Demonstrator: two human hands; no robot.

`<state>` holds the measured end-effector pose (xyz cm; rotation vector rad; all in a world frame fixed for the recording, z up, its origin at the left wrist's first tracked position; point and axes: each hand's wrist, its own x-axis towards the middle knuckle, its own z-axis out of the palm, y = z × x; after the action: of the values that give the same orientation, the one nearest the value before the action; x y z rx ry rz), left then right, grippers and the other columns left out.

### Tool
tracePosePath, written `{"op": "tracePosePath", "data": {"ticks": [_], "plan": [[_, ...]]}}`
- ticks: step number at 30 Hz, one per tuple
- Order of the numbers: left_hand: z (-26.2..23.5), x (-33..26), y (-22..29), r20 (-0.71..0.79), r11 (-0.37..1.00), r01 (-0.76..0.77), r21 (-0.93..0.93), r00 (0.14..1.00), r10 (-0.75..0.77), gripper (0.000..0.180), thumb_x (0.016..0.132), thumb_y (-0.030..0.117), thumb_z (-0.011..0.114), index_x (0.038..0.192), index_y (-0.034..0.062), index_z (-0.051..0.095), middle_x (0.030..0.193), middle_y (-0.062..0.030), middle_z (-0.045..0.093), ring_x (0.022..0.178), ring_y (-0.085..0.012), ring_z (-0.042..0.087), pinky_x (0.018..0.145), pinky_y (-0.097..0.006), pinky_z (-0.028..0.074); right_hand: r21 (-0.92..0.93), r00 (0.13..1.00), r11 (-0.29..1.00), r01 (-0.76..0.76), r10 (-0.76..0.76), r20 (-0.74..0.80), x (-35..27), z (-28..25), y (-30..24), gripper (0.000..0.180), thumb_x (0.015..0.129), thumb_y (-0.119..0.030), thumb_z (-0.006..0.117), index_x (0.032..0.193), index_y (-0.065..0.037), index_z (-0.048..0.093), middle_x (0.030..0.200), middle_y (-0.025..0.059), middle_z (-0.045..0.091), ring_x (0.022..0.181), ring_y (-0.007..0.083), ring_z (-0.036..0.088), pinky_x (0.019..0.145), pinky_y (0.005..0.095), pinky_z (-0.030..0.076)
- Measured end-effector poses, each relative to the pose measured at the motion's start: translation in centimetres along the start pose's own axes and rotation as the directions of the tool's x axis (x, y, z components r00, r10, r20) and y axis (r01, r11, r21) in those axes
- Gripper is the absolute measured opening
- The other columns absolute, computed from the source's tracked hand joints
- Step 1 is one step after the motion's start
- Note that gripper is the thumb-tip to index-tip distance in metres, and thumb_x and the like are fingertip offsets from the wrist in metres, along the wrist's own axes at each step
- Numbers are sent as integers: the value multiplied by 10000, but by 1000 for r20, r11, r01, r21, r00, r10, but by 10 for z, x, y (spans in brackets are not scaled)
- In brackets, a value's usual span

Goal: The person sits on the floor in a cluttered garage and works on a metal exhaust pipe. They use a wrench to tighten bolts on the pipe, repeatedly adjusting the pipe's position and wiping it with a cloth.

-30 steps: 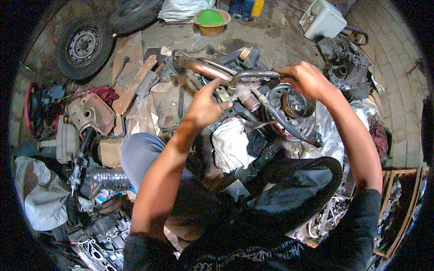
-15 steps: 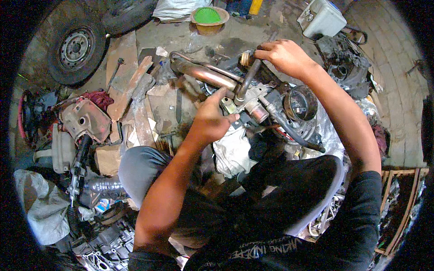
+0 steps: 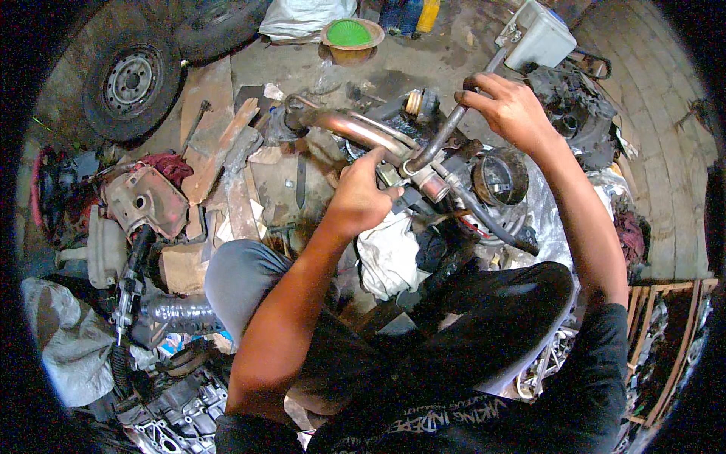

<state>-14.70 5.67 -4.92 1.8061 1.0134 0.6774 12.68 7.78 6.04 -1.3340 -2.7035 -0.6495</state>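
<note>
The right hand (image 3: 510,110) grips the upper end of a long wrench handle (image 3: 446,132), fingers wrapped tight around the bar. The handle slants down and to the left, ending at a fitting on a bent metal exhaust pipe (image 3: 355,127). The left hand (image 3: 359,198) closes around that junction, thumb up against the pipe and fingers curled under it, steadying the joint where pipe and wrench meet. The pipe runs from there up and left, above the dirt floor (image 3: 423,60). Just right of the joint sits a round black engine part (image 3: 499,175) with a dark hose (image 3: 491,223) trailing below it. A white rag (image 3: 389,257) lies beneath the left hand, near the person's knee. Farther off, a car wheel (image 3: 132,79) lies at the upper left, a green bowl (image 3: 349,34) at the top, and a white plastic tank (image 3: 537,34) beyond the right hand.
</note>
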Motion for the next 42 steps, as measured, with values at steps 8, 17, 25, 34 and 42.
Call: {"op": "tracePosePath", "data": {"ticks": [8, 17, 25, 34, 42], "plan": [[2, 1, 1, -2, 998, 12, 67, 1000, -12, 552, 704, 131, 781, 1203, 16, 575, 1204, -168, 616, 1165, -305, 558, 1021, -361, 393, 23, 957, 984, -179, 180, -227, -26, -32, 13, 311, 777, 7, 619, 1073, -86, 632, 1047, 126, 617, 911, 338, 629, 733, 394, 527], [5, 3, -5, -36, 990, -91, 110, 995, 95, 445, 705, 121, 779, 1108, 31, 614, 1127, -156, 649, 1091, -293, 601, 966, -354, 435, 298, 826, 848, -438, 510, -241, -93, -47, -51, 278, 767, -92, 704, 1029, -18, 651, 951, 196, 643, 884, 395, 629, 766, 420, 515], [2, 0, 18, -119, 991, 106, 79, 988, -96, 483, 782, 273, 751, 1140, -22, 617, 1095, -193, 657, 1018, -299, 633, 921, -369, 465, 721, 871, 536, -440, 451, 196, -139, -54, -124, 214, 756, -119, 722, 934, -11, 670, 891, 173, 648, 868, 361, 631, 772, 413, 496], [9, 3, 9, -221, 985, -52, 167, 971, 89, 339, 793, 268, 693, 1011, 9, 684, 1031, -231, 660, 1016, -368, 625, 891, -406, 472, 656, 971, 715, -240, 179, 159, -163, -70, -159, 265, 689, -133, 693, 951, -96, 687, 915, 78, 627, 859, 286, 615, 699, 396, 500], [12, 5, 15, -175, 855, -166, 491, 943, 283, 303, 733, 192, 704, 938, -30, 678, 962, -240, 655, 918, -418, 625, 849, -446, 486, 795, 989, 602, -81, 146, -10, -157, -55, -207, 244, 695, -130, 681, 914, -32, 636, 830, 117, 591, 744, 295, 618, 647, 415, 517]]}}
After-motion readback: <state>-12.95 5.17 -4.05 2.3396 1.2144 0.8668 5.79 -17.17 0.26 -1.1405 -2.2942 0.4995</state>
